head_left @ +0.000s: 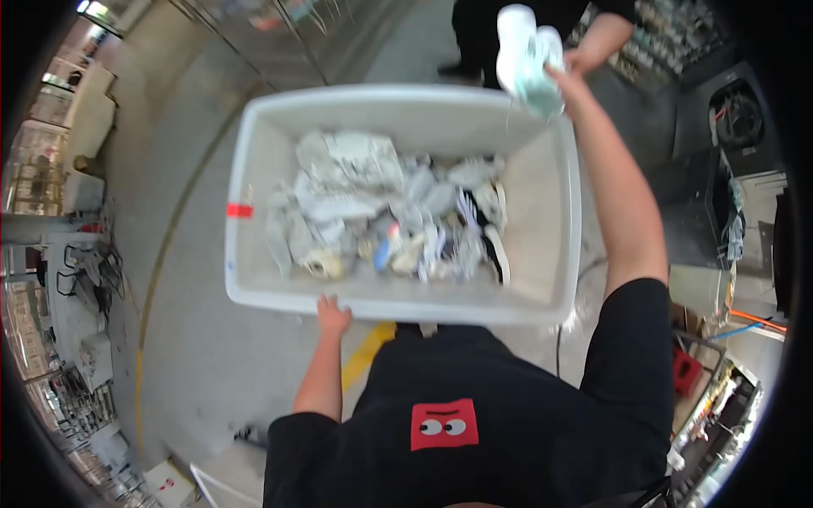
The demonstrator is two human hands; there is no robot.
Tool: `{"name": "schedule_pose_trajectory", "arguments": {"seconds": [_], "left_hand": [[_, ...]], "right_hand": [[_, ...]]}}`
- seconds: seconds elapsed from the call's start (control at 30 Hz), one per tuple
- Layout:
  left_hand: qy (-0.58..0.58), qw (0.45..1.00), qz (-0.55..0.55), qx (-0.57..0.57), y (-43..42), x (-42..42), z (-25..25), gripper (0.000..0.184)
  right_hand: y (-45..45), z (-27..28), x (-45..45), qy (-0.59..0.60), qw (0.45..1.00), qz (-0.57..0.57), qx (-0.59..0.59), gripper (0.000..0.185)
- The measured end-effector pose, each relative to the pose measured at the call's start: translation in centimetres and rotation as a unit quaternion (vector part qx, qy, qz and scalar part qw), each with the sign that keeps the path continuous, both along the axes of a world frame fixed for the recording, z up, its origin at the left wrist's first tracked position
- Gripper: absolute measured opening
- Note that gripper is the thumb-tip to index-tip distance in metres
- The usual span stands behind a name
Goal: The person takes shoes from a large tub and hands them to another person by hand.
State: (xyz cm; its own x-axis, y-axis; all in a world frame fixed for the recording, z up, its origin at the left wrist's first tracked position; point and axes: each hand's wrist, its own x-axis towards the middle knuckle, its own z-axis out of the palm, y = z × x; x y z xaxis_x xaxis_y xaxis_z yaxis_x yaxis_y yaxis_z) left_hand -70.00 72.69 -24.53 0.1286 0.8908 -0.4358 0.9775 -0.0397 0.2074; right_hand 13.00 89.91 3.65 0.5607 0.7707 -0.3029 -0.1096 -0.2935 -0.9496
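Observation:
At the upper right, my right hand (566, 85) grips a pair of white and pale mint shoes (532, 63), raised over the far right corner of a large white bin (542, 229). Another person's hand (581, 61) is close to the same shoes; whether it touches them I cannot tell. My left hand (333, 315) holds the bin's near rim with its fingers over the edge. Inside the bin lie crumpled grey-white wrappings (351, 165), a black shoe with a white sole (495, 254) and several other light shoes, partly covered.
The other person in dark clothes (474, 34) stands beyond the bin. A wire rack (292, 38) is at the upper left, with loaded shelves (42, 169) along the left. Black equipment (694, 207) stands at the right. Yellow tape (169, 237) marks the grey floor.

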Motion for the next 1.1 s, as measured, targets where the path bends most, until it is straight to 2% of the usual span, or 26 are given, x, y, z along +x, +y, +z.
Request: {"name": "schedule_pose_trajectory", "arguments": {"seconds": [0.03,0.07,0.1,0.17,0.23,0.27,0.3,0.33,0.37,0.43,0.47,0.5,0.57,0.6,0.63,0.67,0.7,0.77,0.83,0.87,0.9,1.0,1.1], "left_hand": [[-0.012,0.999,0.018,0.027,-0.2,0.0,-0.5,0.063],[-0.023,0.999,0.028,0.040,-0.4,-0.4,-0.8,0.059],[-0.039,0.997,0.037,0.061,0.0,-0.1,-1.1,0.055],[-0.011,0.995,0.040,0.090,0.2,0.6,-0.9,0.050],[0.015,0.993,0.050,0.109,0.5,1.7,-0.7,0.047],[0.024,0.992,0.048,0.113,0.9,1.7,-1.1,0.044],[0.033,0.991,0.046,0.120,1.4,1.6,-1.7,0.041],[0.041,0.990,0.045,0.128,1.9,1.8,-2.4,0.038],[0.036,0.991,0.078,0.105,2.5,2.6,-2.2,0.036],[0.026,0.987,0.147,0.062,4.4,4.4,-1.2,0.033],[0.007,0.985,0.157,0.063,4.9,4.9,-1.5,0.031],[-0.011,0.983,0.170,0.065,5.5,5.1,-2.0,0.029],[-0.008,0.980,0.182,0.084,6.2,6.0,-2.5,0.028],[0.013,0.978,0.182,0.100,6.2,7.2,-2.4,0.028],[0.035,0.976,0.179,0.116,6.3,7.9,-2.5,0.028],[0.001,0.973,0.201,0.113,6.6,8.3,-2.9,0.028],[-0.030,0.968,0.226,0.110,6.4,8.4,-3.1,0.028],[-0.071,0.960,0.245,0.120,6.1,7.8,-3.4,0.028],[-0.103,0.956,0.233,0.145,5.9,7.6,-4.4,0.027],[-0.129,0.946,0.264,0.136,5.8,7.5,-4.8,0.026],[-0.106,0.950,0.265,0.124,5.8,7.5,-4.6,0.028],[-0.048,0.959,0.261,0.103,5.5,6.9,-4.7,0.032],[-0.051,0.947,0.297,0.107,5.8,8.2,-4.5,0.027]], "right_hand": [[-0.9,1.8,-1.7,0.046,0.999,0.004,0.006,0.062],[-0.5,1.9,-1.9,-0.002,0.997,-0.054,-0.056,0.052],[-1.4,4.6,-5.7,-0.054,0.996,-0.063,-0.041,0.041],[0.2,-1.5,0.6,0.134,0.989,0.004,0.061,0.054],[0.7,-0.2,-1.9,0.174,0.982,-0.009,0.076,0.039],[1.2,0.4,-3.5,0.094,0.988,0.021,0.120,0.038],[1.8,0.9,-3.8,0.095,0.988,0.056,0.113,0.038],[1.4,2.6,-6.3,0.151,0.979,0.044,0.130,0.039],[-0.6,2.5,-8.0,0.069,0.988,-0.076,0.113,0.043],[-1.5,-0.9,-7.1,0.081,0.976,-0.104,0.171,0.044],[-2.6,-2.9,-8.6,0.037,0.967,-0.144,0.209,0.038],[-3.5,-6.4,-9.5,-0.007,0.952,-0.180,0.246,0.032],[-6.2,-18.0,-10.5,-0.115,0.961,-0.161,0.196,0.027],[-8.7,-24.9,-12.0,-0.229,0.965,-0.099,0.084,0.025],[-10.2,-29.4,-15.4,-0.213,0.975,-0.050,-0.039,0.025],[-11.9,-35.5,-18.1,-0.129,0.979,-0.033,-0.154,0.030],[-14.7,-44.3,-20.1,-0.113,0.972,0.016,-0.206,0.024],[-18.4,-54.0,-25.9,-0.126,0.951,0.134,-0.249,0.028],[-19.8,-60.7,-29.1,-0.150,0.911,0.257,-0.286,0.040],[-19.2,-62.7,-31.2,-0.113,0.888,0.250,-0.369,0.048],[-18.7,-64.4,-33.1,-0.076,0.858,0.241,-0.448,0.055],[-17.7,-69.4,-35.7,-0.036,0.820,0.310,-0.479,0.077],[-17.3,-73.0,-38.7,-0.028,0.793,0.353,-0.496,0.090]]}}
